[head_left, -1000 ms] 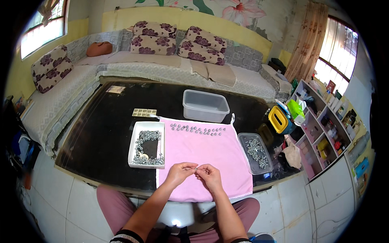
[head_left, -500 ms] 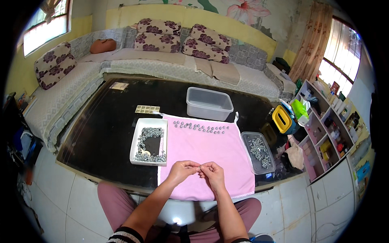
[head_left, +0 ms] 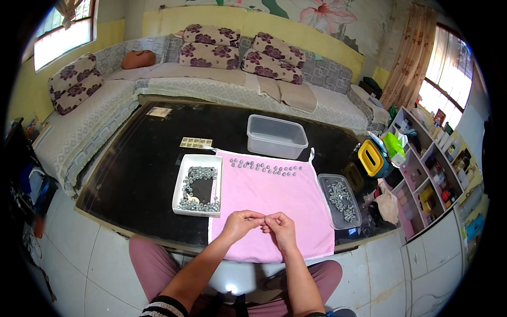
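While poised low over the near part of the pink cloth (head_left: 253,195), pinching with left hand (head_left: 242,224) and right hand (head_left: 281,228) alike, thumb toward forefinger, nearly closed, with fingertips meeting. Grasping between them a small piece (head_left: 264,218), too covered by fingers to tell which kind or whether already joined from parts. Judged to be mid-step, not yet set down.

Counting as done, going by the layout, small metal pieces (head_left: 264,169) set in two uneven rows along the cloth's far side, well apart from either hand. Leaving, seemingly, much to handle: plenty of ring-shaped metal parts (head_left: 202,172) around a dark middle in a white tray (head_left: 196,213) at the cloth's left edge, and a heap of short screw-like parts (head_left: 340,198) in a clear shallow tray (head_left: 346,227) at the right edge. Farther out, behind the cloth on the dark counter (head_left: 137,179), coming to a translucent tub (head_left: 277,147).
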Demonstrator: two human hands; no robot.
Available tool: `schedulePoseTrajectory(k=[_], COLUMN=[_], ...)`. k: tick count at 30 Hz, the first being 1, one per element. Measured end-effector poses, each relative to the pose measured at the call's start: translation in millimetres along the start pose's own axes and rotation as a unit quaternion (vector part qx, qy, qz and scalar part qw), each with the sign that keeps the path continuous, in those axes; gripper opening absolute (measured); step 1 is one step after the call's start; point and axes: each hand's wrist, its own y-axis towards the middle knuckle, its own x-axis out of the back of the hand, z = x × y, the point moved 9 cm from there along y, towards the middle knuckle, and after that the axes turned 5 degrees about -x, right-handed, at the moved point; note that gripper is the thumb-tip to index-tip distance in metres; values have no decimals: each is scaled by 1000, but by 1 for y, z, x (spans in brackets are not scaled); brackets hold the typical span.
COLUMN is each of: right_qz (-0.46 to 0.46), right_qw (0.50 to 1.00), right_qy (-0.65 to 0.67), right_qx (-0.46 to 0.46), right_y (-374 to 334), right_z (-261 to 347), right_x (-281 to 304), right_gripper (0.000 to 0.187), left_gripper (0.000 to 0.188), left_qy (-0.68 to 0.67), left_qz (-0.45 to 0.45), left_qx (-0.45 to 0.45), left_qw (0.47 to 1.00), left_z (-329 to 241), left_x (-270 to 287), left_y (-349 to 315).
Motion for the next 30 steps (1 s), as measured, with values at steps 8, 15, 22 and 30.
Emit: schedulePoseTrajectory(k=[8,15,22,30], right_qz=[-31,-56,-38,-57], right_qw=[1000,998,999,984], right_qy=[6,-15,-11,-166], right_qx=[-2,9,-3,-3], right_y=[0,1,0,2], right_z=[-1,-1,0,-2], right_x=[2,3,0,-4], right_gripper=[10,11,11,32], left_gripper=[19,16,14,15], left_qy=[20,44,39,26], left_qz=[-9,-28,-30,-1], left_qx=[-27,-24,-9,-1], left_qw=[999,998,999,1000], left_z=[-3,-4,-6,-1], left_x=[1,3,4,1], left_y=[1,1,-1,0])
